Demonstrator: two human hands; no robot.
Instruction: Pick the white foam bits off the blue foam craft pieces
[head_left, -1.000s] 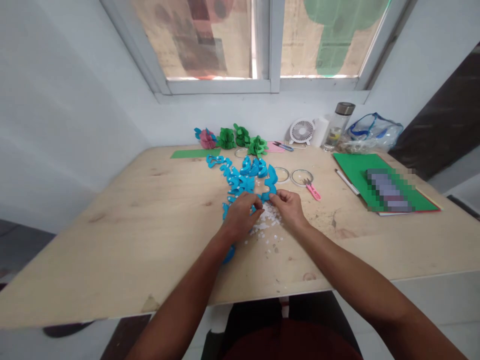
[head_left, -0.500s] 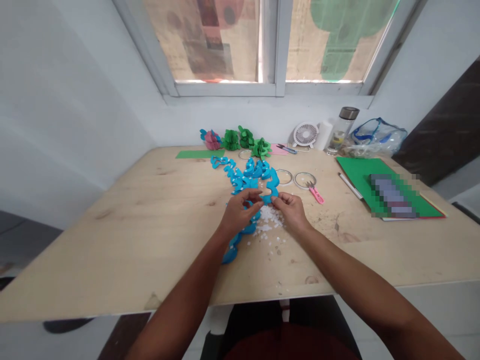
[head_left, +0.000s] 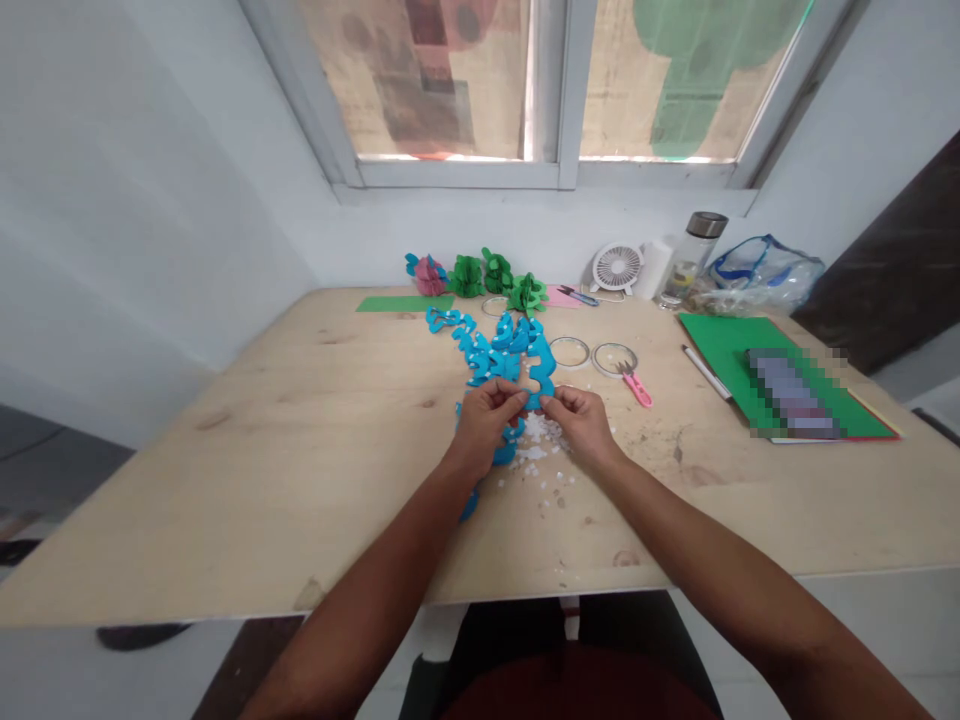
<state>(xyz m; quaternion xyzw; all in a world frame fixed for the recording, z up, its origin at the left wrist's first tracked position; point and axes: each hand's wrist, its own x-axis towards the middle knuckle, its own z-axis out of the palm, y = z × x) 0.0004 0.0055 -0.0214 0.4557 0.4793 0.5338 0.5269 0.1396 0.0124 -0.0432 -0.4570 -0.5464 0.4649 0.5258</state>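
Note:
A scalloped blue paper cutout point(head_left: 541, 368) is pinched at its near edge between my two hands. My left hand point(head_left: 486, 415) grips its left side with thumb and forefinger, and my right hand point(head_left: 581, 420) grips the right side. More blue paper pieces point(head_left: 484, 358) with small white patches lie beyond and under my left hand, partly hidden by it. Small white paper scraps point(head_left: 534, 453) are scattered on the table just below the cutout.
Two rolls of tape point(head_left: 614, 359) and pink-handled snips point(head_left: 636, 386) lie to the right. Green paper flowers point(head_left: 527, 293), a small fan point(head_left: 617, 267) and a glass bottle point(head_left: 691, 262) line the wall. Green sheets point(head_left: 720, 345) bear a blurred object; a white pen point(head_left: 706, 372) lies alongside.
My left thumb and fingers have closed onto the blue cutout's left side; they were apart before. My right hand keeps its pinch. The view has shifted slightly.

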